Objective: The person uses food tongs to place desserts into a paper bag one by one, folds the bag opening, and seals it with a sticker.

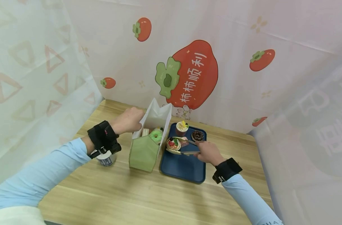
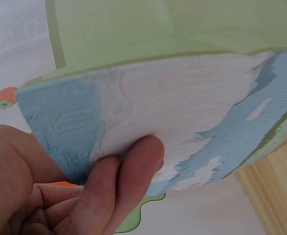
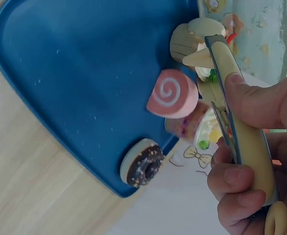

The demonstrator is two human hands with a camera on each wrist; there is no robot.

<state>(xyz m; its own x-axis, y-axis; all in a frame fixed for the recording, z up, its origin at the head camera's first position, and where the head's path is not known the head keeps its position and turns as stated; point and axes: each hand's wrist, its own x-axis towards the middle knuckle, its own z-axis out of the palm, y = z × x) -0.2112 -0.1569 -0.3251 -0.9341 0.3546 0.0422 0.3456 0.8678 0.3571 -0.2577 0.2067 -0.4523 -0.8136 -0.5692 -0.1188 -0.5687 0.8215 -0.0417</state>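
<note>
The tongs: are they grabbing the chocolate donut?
No, the tongs have their tips at the fruit-topped cupcake, while the chocolate donut sits apart on the blue tray.

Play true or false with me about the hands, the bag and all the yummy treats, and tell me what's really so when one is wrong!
1. The right hand holds the tongs. True.
2. The chocolate donut is on the blue tray. True.
3. The left hand holds the chocolate donut. False: it pinches the edge of the paper bag.
4. The green donut is on the tray. False: it is inside the bag.
5. The pink roll has a white swirl. True.
6. The tips of the tongs are at the chocolate donut. False: they are at the fruit-topped cupcake.
</note>
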